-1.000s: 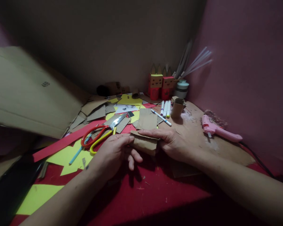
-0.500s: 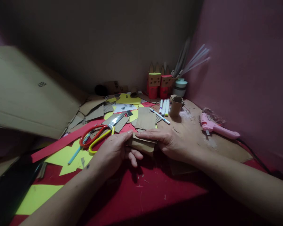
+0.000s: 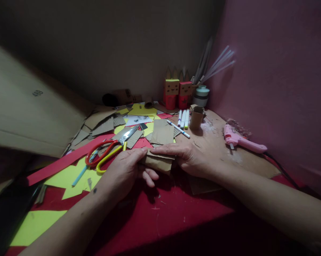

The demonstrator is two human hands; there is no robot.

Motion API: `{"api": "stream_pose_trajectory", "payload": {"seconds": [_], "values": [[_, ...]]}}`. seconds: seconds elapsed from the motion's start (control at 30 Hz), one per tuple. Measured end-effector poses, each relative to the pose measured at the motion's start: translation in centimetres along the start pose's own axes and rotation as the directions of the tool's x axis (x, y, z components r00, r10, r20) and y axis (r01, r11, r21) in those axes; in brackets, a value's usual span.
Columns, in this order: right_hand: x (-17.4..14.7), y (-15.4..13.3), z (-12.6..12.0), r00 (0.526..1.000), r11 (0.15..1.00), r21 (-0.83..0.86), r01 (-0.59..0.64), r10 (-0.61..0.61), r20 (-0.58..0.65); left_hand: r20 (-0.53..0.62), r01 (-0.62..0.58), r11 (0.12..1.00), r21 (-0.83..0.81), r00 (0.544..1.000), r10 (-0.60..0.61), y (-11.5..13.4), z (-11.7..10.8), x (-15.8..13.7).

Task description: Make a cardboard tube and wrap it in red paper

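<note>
A folded piece of brown cardboard (image 3: 158, 163) is held between both hands above the red tabletop. My left hand (image 3: 131, 167) grips its left end, thumb on top and fingers curled below. My right hand (image 3: 185, 156) holds the right side, with its index finger stretched along the upper edge; the fingers beneath are partly hidden. Just left of my left hand lie scissors (image 3: 107, 151) with red and yellow handles, on paper and cardboard scraps. Beyond the hands is a flat cardboard piece (image 3: 162, 131).
A pink glue gun (image 3: 243, 140) lies at right, its cord trailing. Markers (image 3: 183, 119) and a cardboard tube (image 3: 196, 118) stand or lie ahead. Two red figures with cardboard faces (image 3: 172, 93) stand by a lidded jar (image 3: 201, 95). A large cardboard panel (image 3: 35, 113) leans at left.
The view has shifted slightly, so the scene sits a little further left and higher. Both hands keep their hold on the folded cardboard, with hardly any visible movement.
</note>
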State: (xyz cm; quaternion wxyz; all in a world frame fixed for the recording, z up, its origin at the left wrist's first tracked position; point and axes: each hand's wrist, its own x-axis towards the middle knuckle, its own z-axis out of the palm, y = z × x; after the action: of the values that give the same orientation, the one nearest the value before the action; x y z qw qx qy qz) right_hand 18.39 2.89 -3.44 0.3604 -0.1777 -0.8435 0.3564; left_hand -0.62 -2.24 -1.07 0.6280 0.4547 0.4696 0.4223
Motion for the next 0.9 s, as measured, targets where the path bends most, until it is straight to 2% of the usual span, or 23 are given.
{"api": "stream_pose_trajectory", "payload": {"seconds": [0.2,0.37,0.43,0.47,0.53,0.6,0.63,0.67,0.7,0.77,0.83,0.9], "values": [[0.2,-1.1,0.2,0.998,0.998,0.006,-0.067,0.067,-0.014,-0.013,-0.002,0.999,0.033,1.000,0.002,-0.1,-0.2,-0.1],[0.5,-1.7,-0.4,0.992,0.985,-0.148,-0.088,0.100,0.081,-0.007,-0.011,0.999,0.038,1.000,0.011,-0.3,-0.2,-0.2],[0.4,-1.8,-0.6,0.994,0.982,-0.177,-0.066,0.080,0.075,-0.021,-0.018,0.998,0.052,1.000,0.019,-0.1,0.0,-0.3],[0.3,-1.8,-0.8,0.997,0.980,-0.189,-0.066,0.073,0.033,-0.035,-0.027,0.998,0.058,0.999,0.029,0.1,0.1,-0.4],[0.1,-2.1,-1.0,0.981,0.971,-0.201,-0.128,0.094,-0.171,-0.081,-0.049,0.997,0.062,0.995,0.054,0.7,0.4,-0.6],[0.0,-2.7,-1.2,0.901,0.960,-0.106,-0.260,0.202,-0.384,-0.134,-0.063,0.995,0.073,0.988,0.072,1.3,0.7,-0.8],[0.0,-3.0,-1.3,0.856,0.944,0.000,-0.330,0.299,-0.422,-0.156,-0.071,0.994,0.083,0.984,0.083,1.6,0.9,-1.0],[0.1,-3.3,-1.3,0.821,0.910,0.133,-0.393,0.412,-0.395,-0.173,-0.081,0.992,0.099,0.980,0.098,1.8,1.0,-1.1],[0.1,-3.5,-1.2,0.796,0.851,0.269,-0.451,0.520,-0.310,-0.182,-0.094,0.989,0.117,0.977,0.114,1.9,1.2,-1.1],[0.3,-3.7,-0.8,0.740,0.676,0.495,-0.547,0.666,-0.092,-0.191,-0.121,0.980,0.159,0.970,0.151,1.8,1.4,-1.2],[0.5,-3.3,-0.4,0.703,0.531,0.627,-0.570,0.710,0.038,-0.188,-0.137,0.971,0.194,0.967,0.174,1.6,1.6,-1.2],[0.6,-2.8,0.1,0.698,0.471,0.681,-0.560,0.712,0.081,-0.180,-0.150,0.966,0.210,0.965,0.189,1.2,1.7,-1.1]]}}
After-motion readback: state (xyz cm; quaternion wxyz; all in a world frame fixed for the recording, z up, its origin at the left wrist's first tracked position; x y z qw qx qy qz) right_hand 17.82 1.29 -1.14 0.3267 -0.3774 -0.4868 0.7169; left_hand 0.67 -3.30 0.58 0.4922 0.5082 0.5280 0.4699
